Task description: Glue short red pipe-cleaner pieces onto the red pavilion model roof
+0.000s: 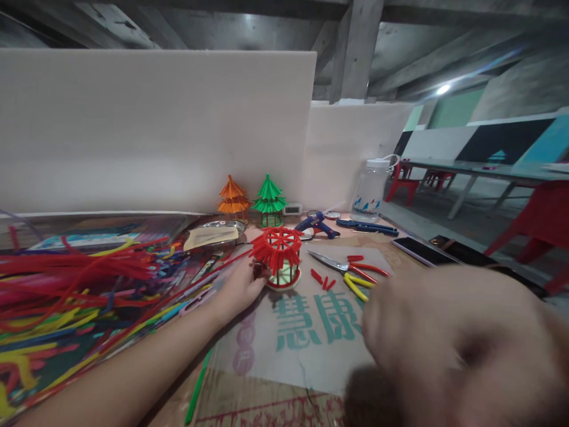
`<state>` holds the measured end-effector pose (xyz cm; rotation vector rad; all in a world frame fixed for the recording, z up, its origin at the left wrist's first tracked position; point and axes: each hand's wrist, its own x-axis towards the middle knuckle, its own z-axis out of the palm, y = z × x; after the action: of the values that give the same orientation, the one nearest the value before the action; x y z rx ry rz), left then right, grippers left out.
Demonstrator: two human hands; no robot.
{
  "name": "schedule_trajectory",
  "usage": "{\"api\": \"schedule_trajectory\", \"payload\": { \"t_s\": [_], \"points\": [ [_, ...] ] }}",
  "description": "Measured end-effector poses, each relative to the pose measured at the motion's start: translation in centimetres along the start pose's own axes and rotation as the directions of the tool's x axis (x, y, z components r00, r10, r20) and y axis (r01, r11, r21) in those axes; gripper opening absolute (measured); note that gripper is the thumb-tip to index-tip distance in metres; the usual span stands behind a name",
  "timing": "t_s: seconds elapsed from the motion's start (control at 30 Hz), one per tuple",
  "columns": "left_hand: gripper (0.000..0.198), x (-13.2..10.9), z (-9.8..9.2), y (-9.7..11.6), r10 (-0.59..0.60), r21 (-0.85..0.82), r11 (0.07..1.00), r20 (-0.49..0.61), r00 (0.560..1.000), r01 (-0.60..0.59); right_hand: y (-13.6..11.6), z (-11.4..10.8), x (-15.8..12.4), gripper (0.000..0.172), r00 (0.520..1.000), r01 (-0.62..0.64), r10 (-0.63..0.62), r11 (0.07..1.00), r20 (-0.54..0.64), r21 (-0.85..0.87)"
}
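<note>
My left hand (242, 289) reaches in from the lower left and grips the near-left side of a small red pavilion model (276, 246). The model has a fringed red roof, open at the top with spokes, thin posts and a pale round base. Its fingertips are partly hidden behind the model. Large and blurred, my right hand (448, 332) is raised close to the camera at the lower right; its fingers are smeared. Beyond it lie scissors (340, 265) with red handles, yellow-handled pliers (358, 284) and short red pieces (323, 279).
Colourful pipe cleaners (89, 279) heap up at left. Behind stand orange (232, 198) and green (268, 201) pavilion models. A glue gun (317, 224), blue-handled tool (367, 227), plastic bottle (370, 187) and phone (424, 251) sit towards the right. White boards (151, 130) wall off the back.
</note>
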<state>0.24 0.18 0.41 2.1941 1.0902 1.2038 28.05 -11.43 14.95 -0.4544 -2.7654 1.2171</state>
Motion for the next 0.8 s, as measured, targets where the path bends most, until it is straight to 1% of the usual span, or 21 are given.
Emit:
{"api": "schedule_trajectory", "payload": {
  "t_s": [0.03,0.07,0.1,0.13,0.17,0.2,0.23,0.27,0.3,0.37,0.43,0.47,0.53,0.57,0.7,0.8],
  "points": [
    [0.023,0.0,0.0,0.0,-0.003,0.006,1.0,-0.01,1.0,0.003,1.5,-2.0,0.8,0.045,0.999,-0.023,0.022,1.0,-0.035,-0.019],
    [0.025,0.0,0.0,0.0,-0.005,0.01,1.0,-0.016,1.0,0.005,3.4,-4.0,1.4,0.043,0.987,-0.082,0.069,0.993,-0.144,-0.087],
    [0.027,-0.1,-0.1,0.0,-0.006,0.012,1.0,-0.014,1.0,0.007,5.6,-5.7,2.0,0.042,0.941,-0.201,0.14,0.964,-0.308,-0.175],
    [0.029,-0.1,-0.1,-0.1,-0.006,0.011,1.0,-0.009,1.0,0.006,8.1,-7.1,2.4,0.041,0.853,-0.343,0.19,0.906,-0.485,-0.248],
    [0.03,0.0,-0.1,-0.1,-0.003,0.008,1.0,0.0,1.0,0.003,10.7,-8.3,2.6,0.038,0.716,-0.517,0.213,0.802,-0.664,-0.3],
    [0.031,0.0,-0.1,-0.1,-0.001,0.005,1.0,0.008,1.0,0.001,13.2,-9.1,2.7,0.031,0.604,-0.658,0.234,0.685,-0.762,-0.312],
    [0.03,0.0,-0.1,-0.2,-0.001,0.005,1.0,0.012,1.0,0.001,15.5,-9.7,2.6,0.025,0.522,-0.747,0.262,0.6,-0.812,-0.286],
    [0.029,0.0,-0.1,-0.2,-0.006,0.006,1.0,0.016,1.0,0.006,17.4,-10.1,2.6,0.026,0.491,-0.773,0.29,0.58,-0.821,-0.258],
    [0.027,0.0,-0.1,-0.3,-0.014,0.01,1.0,0.02,1.0,0.014,19.0,-10.4,2.5,0.031,0.482,-0.781,0.315,0.578,-0.817,-0.238],
    [0.024,0.0,0.0,-0.5,-0.028,0.016,0.999,0.023,0.999,0.028,21.2,-10.8,2.5,0.047,0.472,-0.788,0.36,0.582,-0.805,-0.201],
    [0.021,-0.1,0.0,-0.6,-0.033,0.022,0.999,0.015,0.999,0.033,22.2,-11.1,2.9,0.059,0.477,-0.781,0.393,0.6,-0.786,-0.174],
    [0.021,-0.1,0.0,-0.7,-0.033,0.027,0.999,0.011,0.999,0.033,22.5,-11.3,3.3,0.061,0.482,-0.775,0.406,0.61,-0.776,-0.162],
    [0.021,-0.2,0.0,-0.6,-0.037,0.036,0.999,0.009,0.999,0.037,22.9,-11.4,4.2,0.057,0.487,-0.766,0.424,0.628,-0.764,-0.14],
    [0.022,-0.2,0.0,-0.5,-0.042,0.042,0.998,0.01,0.999,0.041,23.0,-11.3,4.7,0.053,0.482,-0.763,0.429,0.634,-0.764,-0.126],
    [0.027,-0.2,-0.1,-0.3,-0.045,0.037,0.998,0.007,0.999,0.045,23.5,-10.7,6.0,0.044,0.437,-0.749,0.437,0.661,-0.787,-0.049],
    [0.019,-0.2,-0.1,-0.4,-0.056,0.04,0.998,0.011,0.998,0.056,23.4,-10.4,6.0,0.035,0.432,-0.708,0.443,0.706,-0.785,0.009]
  ]
}}
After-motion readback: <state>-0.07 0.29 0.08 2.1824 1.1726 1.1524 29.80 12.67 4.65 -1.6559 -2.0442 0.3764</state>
